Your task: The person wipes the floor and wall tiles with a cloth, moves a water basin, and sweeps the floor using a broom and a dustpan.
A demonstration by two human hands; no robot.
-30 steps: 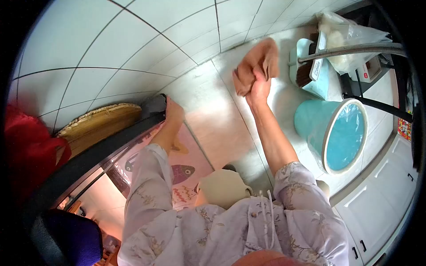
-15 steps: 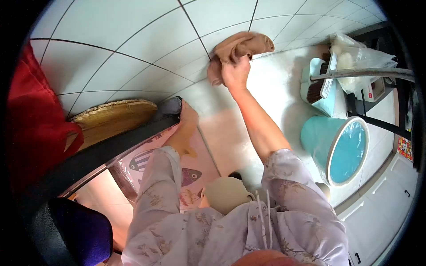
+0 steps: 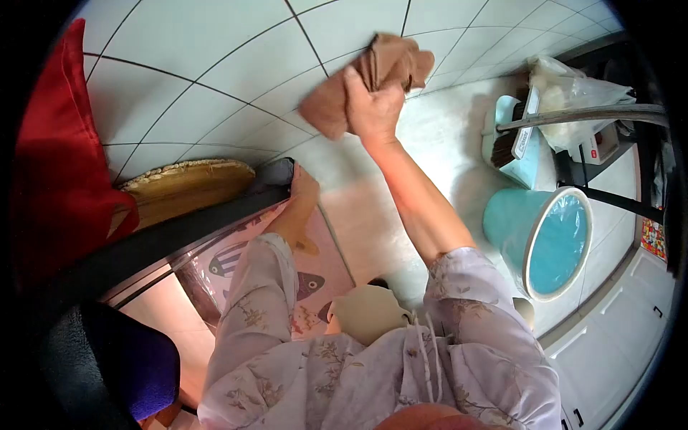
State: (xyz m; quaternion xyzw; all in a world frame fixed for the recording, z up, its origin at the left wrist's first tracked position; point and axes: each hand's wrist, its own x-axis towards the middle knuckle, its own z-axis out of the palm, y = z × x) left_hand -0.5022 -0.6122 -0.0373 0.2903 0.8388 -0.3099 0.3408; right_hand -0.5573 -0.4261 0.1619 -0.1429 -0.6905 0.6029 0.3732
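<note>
My right hand (image 3: 374,113) is closed on a brown cloth (image 3: 394,63), bunched at its upper end with a flap spread to the left. The cloth lies against the white tiled wall (image 3: 251,50), just above where it meets the floor. My left hand (image 3: 306,185) is at the end of a black-edged table (image 3: 208,209), beside a grey object (image 3: 276,173) I cannot make out. Its fingers are mostly hidden, so its grip cannot be told.
A woven round tray (image 3: 190,190) leans by the wall near red fabric (image 3: 61,158). At right stand a turquoise bin (image 3: 512,218) with a liner, a dustpan (image 3: 527,168) with a brush (image 3: 510,140), and a plastic bag (image 3: 573,100). A fish-patterned mat (image 3: 326,251) lies below.
My right hand has moved slightly up and left with the brown cloth, whose left flap is now spread wider on the wall. My left hand stays in place.
</note>
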